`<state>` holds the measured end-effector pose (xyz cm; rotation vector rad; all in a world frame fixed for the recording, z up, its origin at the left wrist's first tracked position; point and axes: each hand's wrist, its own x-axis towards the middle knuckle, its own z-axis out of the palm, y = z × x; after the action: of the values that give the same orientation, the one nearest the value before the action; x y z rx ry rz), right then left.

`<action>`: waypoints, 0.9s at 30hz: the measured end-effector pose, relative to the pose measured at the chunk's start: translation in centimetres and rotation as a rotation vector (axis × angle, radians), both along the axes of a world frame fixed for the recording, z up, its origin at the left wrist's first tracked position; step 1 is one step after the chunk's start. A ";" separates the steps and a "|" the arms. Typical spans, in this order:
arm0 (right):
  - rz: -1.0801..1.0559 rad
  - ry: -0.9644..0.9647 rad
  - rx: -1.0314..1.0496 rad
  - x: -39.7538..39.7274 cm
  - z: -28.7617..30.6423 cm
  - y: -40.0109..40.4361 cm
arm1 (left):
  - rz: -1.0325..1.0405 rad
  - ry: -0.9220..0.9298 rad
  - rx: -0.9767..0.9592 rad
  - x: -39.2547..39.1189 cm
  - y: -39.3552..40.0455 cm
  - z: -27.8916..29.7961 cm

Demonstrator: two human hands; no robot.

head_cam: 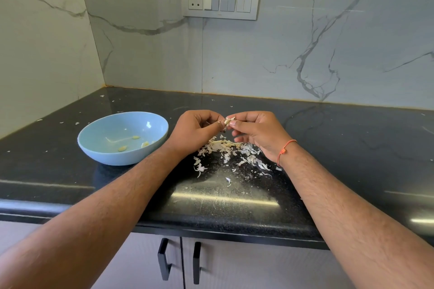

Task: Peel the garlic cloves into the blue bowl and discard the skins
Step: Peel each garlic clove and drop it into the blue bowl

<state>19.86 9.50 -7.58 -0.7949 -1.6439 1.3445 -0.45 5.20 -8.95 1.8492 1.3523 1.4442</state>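
Two bare hands meet above a black speckled stone countertop (340, 148), both pinching the same small garlic clove with pale papery skin (229, 121) between their fingertips. The left hand (197, 130) has its fingers curled inward, thumb and forefinger closed on the clove's left side; the right hand (256, 132) grips the clove's right side with thumb and forefinger, its other fingers loosely bent below, and a thin orange thread bracelet (285, 150) circles its wrist. Just beneath the hands lies a scattered heap of white garlic skins (231, 151), spread on the counter between the two forearms, with smaller flakes strewn farther off. To the left of the left hand, close beside its wrist, stands a round light-blue bowl (101, 150) holding a few peeled yellowish cloves (135, 142) on its bottom. Behind, on the white marble-patterned wall (305, 54), sits a white switch panel with a socket (220, 2). Below the counter edge are grey cabinet doors with black handles (179, 260).
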 end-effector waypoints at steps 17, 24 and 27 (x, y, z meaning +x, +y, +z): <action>-0.108 -0.043 0.031 -0.1 0.2 0.1 | -0.021 -0.010 0.015 0.3 -0.3 0.1; -0.105 -0.047 -0.003 0.0 0.6 0.0 | 0.070 -0.061 0.010 -0.3 0.1 0.0; -0.117 -0.048 -0.015 0.0 0.6 0.0 | 0.042 -0.030 -0.019 -0.1 0.0 0.0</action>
<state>19.87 9.49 -6.95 -0.9242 -1.5998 1.2657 -0.52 5.21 -8.99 1.7907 1.3930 1.4693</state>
